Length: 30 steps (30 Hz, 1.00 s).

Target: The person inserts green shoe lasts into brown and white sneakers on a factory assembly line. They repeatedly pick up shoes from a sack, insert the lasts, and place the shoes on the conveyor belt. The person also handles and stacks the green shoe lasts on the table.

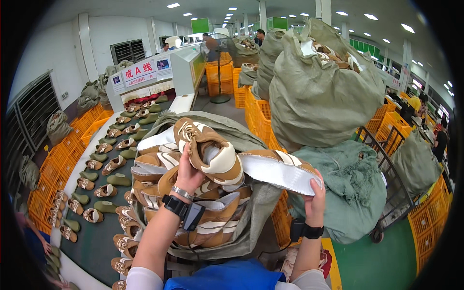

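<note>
Above a stuffed sack, my left hand [190,170] grips a brown-and-white shoe upper [220,164], its toe pointing away and its heel toward me. My right hand [315,197] pinches the end of a second shoe upper [280,170], which is tilted so its white underside faces me. The two uppers meet or overlap near the middle. Beneath them, the open grey-green sack [258,217] is packed with similar brown-and-white uppers [212,227]. Both wrists carry dark strapped devices; the left one also wears a metal watch band.
To the left, a dark conveyor [96,241] carries rows of uppers and green shoe lasts [118,180]. Orange crates [58,166] line its far side. A tall filled sack [314,92], a green bundle [348,188] and a cart [391,169] stand right. Another person's hand [46,246] shows at lower left.
</note>
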Tool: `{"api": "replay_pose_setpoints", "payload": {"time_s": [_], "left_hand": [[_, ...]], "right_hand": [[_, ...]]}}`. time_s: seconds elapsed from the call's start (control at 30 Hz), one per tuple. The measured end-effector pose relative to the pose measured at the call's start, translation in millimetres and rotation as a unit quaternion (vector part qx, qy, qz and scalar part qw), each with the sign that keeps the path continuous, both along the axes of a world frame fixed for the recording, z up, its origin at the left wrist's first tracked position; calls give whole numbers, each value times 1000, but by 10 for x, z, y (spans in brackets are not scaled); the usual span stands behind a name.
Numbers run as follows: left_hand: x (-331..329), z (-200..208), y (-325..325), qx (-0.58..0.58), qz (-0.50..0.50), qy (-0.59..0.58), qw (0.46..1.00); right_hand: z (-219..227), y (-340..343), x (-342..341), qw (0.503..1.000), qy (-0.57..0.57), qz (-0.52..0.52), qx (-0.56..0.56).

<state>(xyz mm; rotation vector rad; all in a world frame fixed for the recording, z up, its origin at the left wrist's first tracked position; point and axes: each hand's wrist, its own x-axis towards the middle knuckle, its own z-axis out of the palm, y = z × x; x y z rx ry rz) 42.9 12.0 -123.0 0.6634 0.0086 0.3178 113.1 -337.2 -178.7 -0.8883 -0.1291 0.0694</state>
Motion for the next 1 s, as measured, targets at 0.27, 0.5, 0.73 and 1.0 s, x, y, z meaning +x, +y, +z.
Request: {"api": "replay_pose_setpoints", "payload": {"time_s": [0.27,0.5,0.73,1.0], "left_hand": [[-663,371,-117,68,45,-91,993],[-1803,565,-33,58,187,-100,975],[-2639,359,-57,66,338,147,927],[-3761,299,-132,158,439,137,874]], "right_hand": [[-66,564,-52,984,-140,-91,-66],[-89,986,-320,782,-450,-255,-348],[218,1296,-592,761,-520,-223,-318],[586,2031,-2256,718,-680,-134,-60]]}}
